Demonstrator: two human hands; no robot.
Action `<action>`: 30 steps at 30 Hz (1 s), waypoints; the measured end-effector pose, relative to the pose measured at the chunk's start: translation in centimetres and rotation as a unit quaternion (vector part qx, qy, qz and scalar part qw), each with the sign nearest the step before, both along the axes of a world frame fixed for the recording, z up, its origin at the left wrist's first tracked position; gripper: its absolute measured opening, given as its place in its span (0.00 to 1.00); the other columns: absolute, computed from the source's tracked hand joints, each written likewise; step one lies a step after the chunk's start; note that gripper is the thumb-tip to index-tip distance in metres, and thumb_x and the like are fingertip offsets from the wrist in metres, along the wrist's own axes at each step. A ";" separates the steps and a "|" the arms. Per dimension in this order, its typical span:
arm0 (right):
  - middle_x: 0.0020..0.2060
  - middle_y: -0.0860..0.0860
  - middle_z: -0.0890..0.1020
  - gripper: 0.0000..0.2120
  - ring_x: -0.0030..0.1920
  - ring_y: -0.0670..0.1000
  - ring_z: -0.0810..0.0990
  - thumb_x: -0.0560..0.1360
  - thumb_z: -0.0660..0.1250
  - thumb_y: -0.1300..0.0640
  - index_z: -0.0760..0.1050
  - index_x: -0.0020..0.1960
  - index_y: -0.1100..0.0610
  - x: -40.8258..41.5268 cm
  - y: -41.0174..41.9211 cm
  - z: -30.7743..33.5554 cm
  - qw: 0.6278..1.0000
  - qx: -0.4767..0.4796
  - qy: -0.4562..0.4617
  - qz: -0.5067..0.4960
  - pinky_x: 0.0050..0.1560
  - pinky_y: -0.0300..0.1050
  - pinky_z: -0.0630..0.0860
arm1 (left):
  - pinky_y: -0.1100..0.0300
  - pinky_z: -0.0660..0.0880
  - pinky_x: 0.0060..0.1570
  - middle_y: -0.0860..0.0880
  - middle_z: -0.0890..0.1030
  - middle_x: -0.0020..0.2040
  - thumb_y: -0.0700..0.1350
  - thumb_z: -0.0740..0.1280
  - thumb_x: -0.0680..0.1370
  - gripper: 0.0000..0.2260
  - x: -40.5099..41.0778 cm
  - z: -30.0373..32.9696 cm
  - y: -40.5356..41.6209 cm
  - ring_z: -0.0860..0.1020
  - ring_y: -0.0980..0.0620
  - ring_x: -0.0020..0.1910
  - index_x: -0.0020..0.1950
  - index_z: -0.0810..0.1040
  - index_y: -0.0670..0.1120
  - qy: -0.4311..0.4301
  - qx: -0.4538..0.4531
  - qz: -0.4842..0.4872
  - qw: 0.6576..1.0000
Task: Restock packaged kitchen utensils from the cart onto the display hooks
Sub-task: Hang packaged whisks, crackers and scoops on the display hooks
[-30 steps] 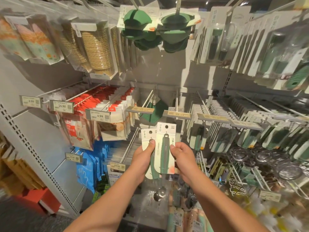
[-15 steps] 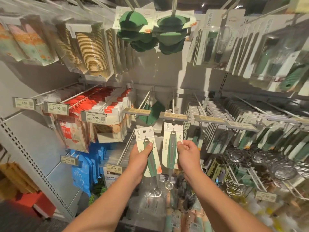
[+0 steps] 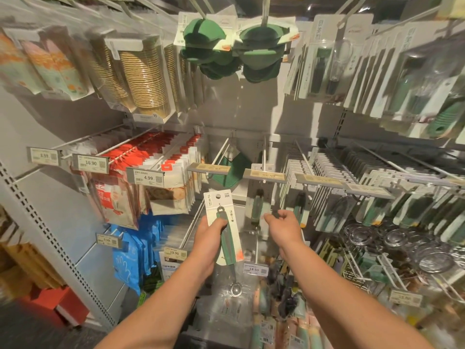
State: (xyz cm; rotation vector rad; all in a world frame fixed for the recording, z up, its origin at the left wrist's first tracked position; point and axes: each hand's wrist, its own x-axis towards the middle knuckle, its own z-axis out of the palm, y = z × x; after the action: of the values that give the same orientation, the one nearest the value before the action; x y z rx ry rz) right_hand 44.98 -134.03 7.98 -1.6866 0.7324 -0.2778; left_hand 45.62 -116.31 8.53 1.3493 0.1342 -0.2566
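My left hand (image 3: 210, 238) grips a carded scoop (image 3: 224, 230) with a green handle and a small steel bowl at its lower end, held upright below the middle hooks. A second carded scoop (image 3: 257, 205) hangs on the centre display hook (image 3: 264, 159), behind its price tag. My right hand (image 3: 284, 224) hovers just right of that hanging pack with loosely curled fingers and holds nothing. The hook to the left (image 3: 221, 153) carries a green item far back.
Price tags (image 3: 264, 175) stick out on the hook ends at hand height. Rows of carded utensils (image 3: 327, 170) fill the hooks to the right, red and white packs (image 3: 173, 170) to the left. Green silicone items (image 3: 203, 36) hang overhead. More packaged goods (image 3: 274, 298) lie below my arms.
My right hand has put its carded scoop onto the centre hook and let go of it. My left hand still holds the other scoop, now slightly higher.
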 end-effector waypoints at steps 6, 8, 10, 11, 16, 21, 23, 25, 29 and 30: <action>0.51 0.52 0.84 0.04 0.46 0.51 0.82 0.82 0.68 0.56 0.80 0.54 0.56 -1.4 1.5 -1.0 0.994 0.064 0.011 0.085 0.57 0.52 0.82 | 0.52 0.81 0.50 0.47 0.88 0.51 0.42 0.69 0.82 0.09 0.2 -0.7 -0.1 0.85 0.46 0.51 0.62 0.81 0.46 0.005 -0.012 -0.014 1.000; 0.48 0.54 0.85 0.06 0.41 0.50 0.82 0.82 0.68 0.55 0.80 0.54 0.58 -1.9 2.4 -0.8 0.989 0.091 -0.008 0.119 0.49 0.49 0.82 | 0.54 0.82 0.47 0.48 0.88 0.51 0.41 0.71 0.81 0.10 0.2 -1.0 -0.2 0.87 0.47 0.50 0.62 0.81 0.46 0.004 -0.015 -0.022 1.000; 0.44 0.51 0.87 0.09 0.39 0.47 0.83 0.83 0.67 0.53 0.82 0.55 0.58 -2.4 3.0 -0.6 0.984 0.092 -0.019 0.148 0.42 0.45 0.83 | 0.56 0.82 0.45 0.48 0.88 0.51 0.40 0.72 0.80 0.11 0.1 -1.1 -0.4 0.87 0.49 0.48 0.62 0.81 0.45 0.002 -0.019 -0.025 1.000; 0.41 0.48 0.86 0.10 0.38 0.45 0.83 0.83 0.67 0.52 0.82 0.55 0.58 -2.7 3.2 -0.5 0.984 0.081 -0.019 0.159 0.39 0.43 0.80 | 0.57 0.82 0.45 0.48 0.88 0.51 0.40 0.73 0.79 0.12 0.0 -1.1 -0.5 0.87 0.50 0.48 0.62 0.81 0.44 -0.002 -0.017 -0.026 1.000; 0.30 0.43 0.76 0.13 0.33 0.46 0.73 0.83 0.67 0.51 0.79 0.49 0.61 -3.5 3.1 -1.0 0.984 0.016 -0.036 0.176 0.36 0.42 0.72 | 0.69 0.78 0.38 0.47 0.87 0.51 0.39 0.73 0.79 0.09 -0.3 -0.8 -1.3 0.85 0.61 0.41 0.58 0.81 0.41 -0.034 0.014 -0.037 0.999; 0.43 0.61 0.84 0.09 0.41 0.54 0.79 0.82 0.67 0.52 0.81 0.49 0.56 -4.1 2.8 -1.3 0.984 0.014 -0.094 0.150 0.45 0.51 0.75 | 0.66 0.79 0.38 0.50 0.88 0.46 0.39 0.72 0.80 0.08 -0.3 -0.7 -1.9 0.86 0.58 0.41 0.59 0.81 0.43 -0.045 0.016 -0.065 0.997; 0.44 0.60 0.85 0.08 0.41 0.54 0.80 0.83 0.66 0.54 0.81 0.49 0.56 -4.2 2.7 -1.2 0.986 0.013 -0.100 0.135 0.46 0.50 0.76 | 0.66 0.79 0.38 0.49 0.88 0.46 0.39 0.71 0.81 0.08 -0.3 -0.8 -2.2 0.86 0.56 0.41 0.60 0.80 0.43 -0.045 0.018 -0.074 0.996; 0.42 0.60 0.85 0.09 0.39 0.53 0.78 0.83 0.66 0.54 0.81 0.49 0.56 -4.1 2.3 -1.2 0.987 0.011 -0.108 0.117 0.44 0.48 0.75 | 0.66 0.79 0.38 0.49 0.87 0.47 0.40 0.71 0.81 0.09 -0.4 -0.9 -2.5 0.86 0.57 0.41 0.61 0.79 0.44 -0.043 0.025 -0.080 0.996; 0.39 0.53 0.83 0.10 0.38 0.49 0.76 0.84 0.64 0.54 0.81 0.50 0.57 -3.7 1.7 -0.6 0.989 0.006 -0.118 0.086 0.42 0.45 0.73 | 0.69 0.77 0.37 0.51 0.86 0.48 0.42 0.69 0.83 0.10 -0.6 -1.1 -2.8 0.84 0.62 0.39 0.64 0.78 0.44 -0.030 0.046 -0.096 0.994; 0.40 0.54 0.83 0.10 0.38 0.50 0.76 0.84 0.64 0.54 0.81 0.50 0.58 -3.4 1.5 -0.5 0.990 0.005 -0.115 0.080 0.43 0.46 0.73 | 0.69 0.77 0.37 0.52 0.85 0.48 0.43 0.68 0.83 0.09 -0.7 -1.1 -2.9 0.84 0.63 0.38 0.63 0.78 0.45 -0.030 0.056 -0.101 0.993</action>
State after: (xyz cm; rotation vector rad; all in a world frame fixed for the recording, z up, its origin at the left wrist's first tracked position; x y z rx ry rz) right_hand 41.54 -132.54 7.51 -1.6592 0.4236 -0.3474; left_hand 44.91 -119.23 7.45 1.4823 -0.0392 -0.3841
